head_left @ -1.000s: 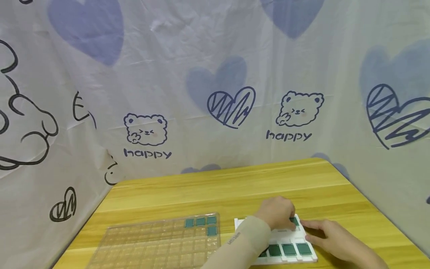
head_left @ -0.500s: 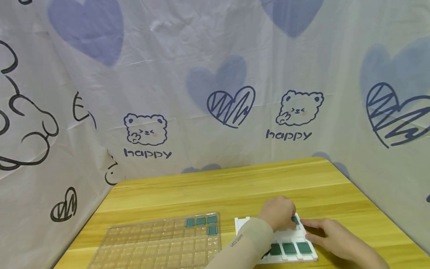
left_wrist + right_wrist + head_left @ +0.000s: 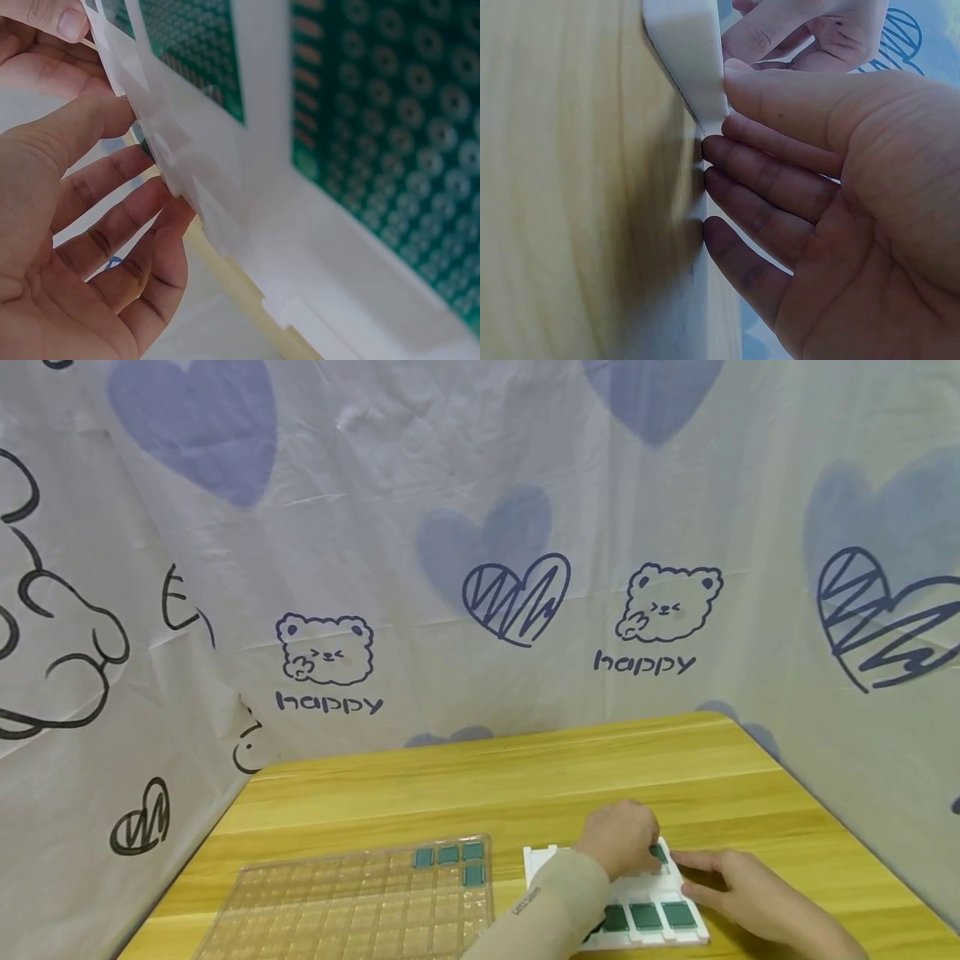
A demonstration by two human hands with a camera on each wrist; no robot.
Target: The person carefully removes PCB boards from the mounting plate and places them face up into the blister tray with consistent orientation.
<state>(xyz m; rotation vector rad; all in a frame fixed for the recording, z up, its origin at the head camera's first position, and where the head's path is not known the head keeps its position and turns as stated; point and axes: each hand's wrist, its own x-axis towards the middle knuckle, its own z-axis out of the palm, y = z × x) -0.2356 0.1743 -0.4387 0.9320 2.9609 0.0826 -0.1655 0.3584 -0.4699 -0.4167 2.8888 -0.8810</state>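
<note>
A white slotted tray (image 3: 645, 888) lies on the table, with several green perforated circuit boards (image 3: 678, 915) along its near row. My left hand (image 3: 618, 837) reaches over the tray to its far right corner. Its thumb and index finger pinch a green circuit board (image 3: 661, 852) at that corner slot, partly covered by the fingers. The left wrist view has this left hand (image 3: 82, 217) at the tray edge, its fingertips partly behind the rim. My right hand (image 3: 742, 893) touches the tray's right side with thumb and index finger; in the right wrist view its fingers extend, nearly straight.
Left of the white tray lies a clear plastic tray (image 3: 360, 902) with many square pockets; several green boards (image 3: 447, 854) sit in its far right corner. The wooden table (image 3: 480, 785) meets a white printed cloth (image 3: 405, 543) behind and at the sides.
The left forearm has shifted very slightly to the right. Both hands otherwise keep their places at the tray.
</note>
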